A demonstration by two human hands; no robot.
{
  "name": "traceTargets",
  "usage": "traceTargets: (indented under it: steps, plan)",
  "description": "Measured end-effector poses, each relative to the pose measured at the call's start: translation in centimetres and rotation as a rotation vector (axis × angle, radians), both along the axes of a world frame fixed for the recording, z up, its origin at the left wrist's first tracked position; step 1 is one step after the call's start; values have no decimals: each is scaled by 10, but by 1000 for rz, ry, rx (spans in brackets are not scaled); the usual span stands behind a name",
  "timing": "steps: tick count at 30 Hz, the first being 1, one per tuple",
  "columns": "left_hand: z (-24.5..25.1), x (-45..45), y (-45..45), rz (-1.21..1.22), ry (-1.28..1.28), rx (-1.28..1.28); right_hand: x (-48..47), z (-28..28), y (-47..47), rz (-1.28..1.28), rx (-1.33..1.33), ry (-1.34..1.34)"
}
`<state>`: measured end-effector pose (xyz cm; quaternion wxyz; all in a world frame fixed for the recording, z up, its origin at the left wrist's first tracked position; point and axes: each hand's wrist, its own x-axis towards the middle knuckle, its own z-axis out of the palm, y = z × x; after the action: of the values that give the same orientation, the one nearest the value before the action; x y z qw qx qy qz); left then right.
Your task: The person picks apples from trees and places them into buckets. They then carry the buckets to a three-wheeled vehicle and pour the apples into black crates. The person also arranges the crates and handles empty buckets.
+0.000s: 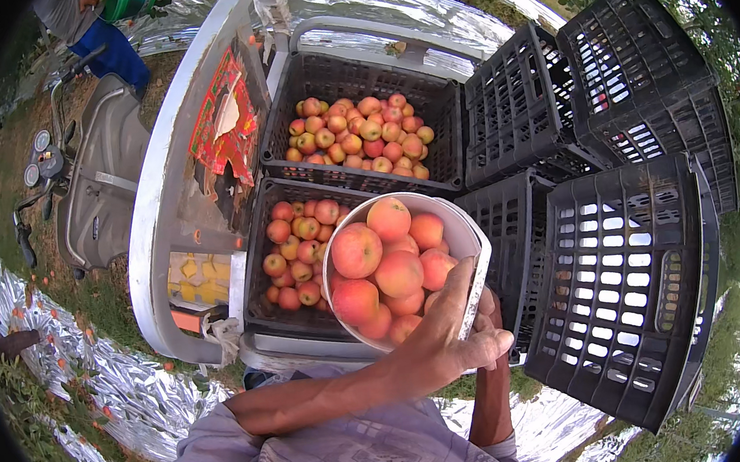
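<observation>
A white bucket [470, 234] full of red and yellow apples [399, 273] is held in front of my body, over the near edge of a cart. My left hand [450, 330] reaches across and grips the bucket at its near right side. Close beside it, my right hand [490, 313] is at the bucket's pale handle strip, partly hidden behind the left hand. Beneath the bucket, a black plastic crate [264, 241] holds a layer of apples [302, 251]. Behind it, a second black crate [361, 71] holds more apples [360, 131].
Several black plastic crates [609, 288] are stacked at the right. The cart's white metal frame [158, 184] rises at the left, beyond which are the handlebars [50, 175]. Another person [105, 43] stands at upper left near a green bucket [129, 1]. Reflective film [118, 389] covers ground.
</observation>
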<state>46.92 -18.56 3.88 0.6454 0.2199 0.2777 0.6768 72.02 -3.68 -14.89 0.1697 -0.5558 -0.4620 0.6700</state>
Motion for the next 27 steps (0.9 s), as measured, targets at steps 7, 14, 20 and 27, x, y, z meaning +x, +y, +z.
traceTargets:
  steps: [7,14,20,27]
  plan:
    - [-17,-18,-4,58,465,55,-4,21,-1,37,9,-60]
    - [-87,-146,-44,630,1203,-194,-63,96,-1,120,191,-143]
    - [-176,-119,-44,596,862,-195,-133,133,-43,257,342,-327]
    - [-237,-127,-84,518,487,-213,-197,124,-102,407,598,-732]
